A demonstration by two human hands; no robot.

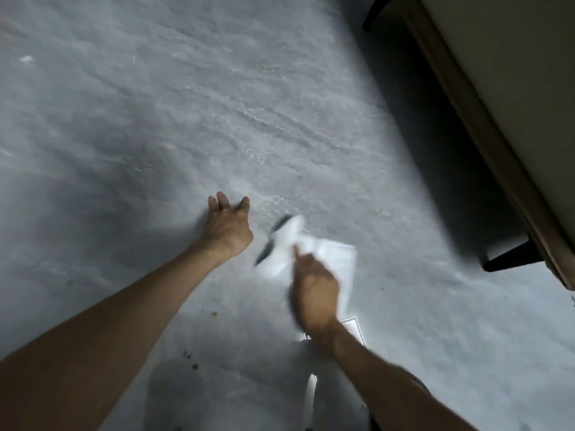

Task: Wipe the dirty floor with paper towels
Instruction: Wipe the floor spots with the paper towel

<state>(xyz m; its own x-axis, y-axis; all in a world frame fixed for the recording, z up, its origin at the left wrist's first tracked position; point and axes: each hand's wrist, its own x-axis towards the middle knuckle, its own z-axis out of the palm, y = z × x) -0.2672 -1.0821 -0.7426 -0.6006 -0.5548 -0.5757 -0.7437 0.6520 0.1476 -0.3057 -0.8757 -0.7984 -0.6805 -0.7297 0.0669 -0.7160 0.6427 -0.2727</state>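
The right hand (314, 290) is gripping a white paper towel (326, 256), its fingers curling round the bunched middle of the sheet while the back of the hand is facing the camera and the forearm is coming in from the lower right. The towel is spreading out past the fingers in loose folds, one flap reaching up and left, another lying wider toward the right, low over the grey floor (155, 119); motion blur is hiding whether it is pressing on the surface. A dark blurred streak (273, 237) is running along the towel's left flap, and what it is cannot be told. The left hand (228, 220) is reaching forward just beside the towel, empty, with its fingers straight and spread, the thumb standing apart to the right and the palm turning downward; the long bare forearm is stretching in from the lower left corner, and contact with the floor cannot be judged. Small dark specks (189, 356) are lying on the floor between the two forearms. A white sheet (353, 326) is showing just behind the right wrist. Well apart, toward the far left of the floor, a small white scrap (26, 59) is lying alone. Along the right edge of the floor a wood-framed piece of furniture (497, 88) is standing on a dark leg (507, 256), casting shadow beneath.
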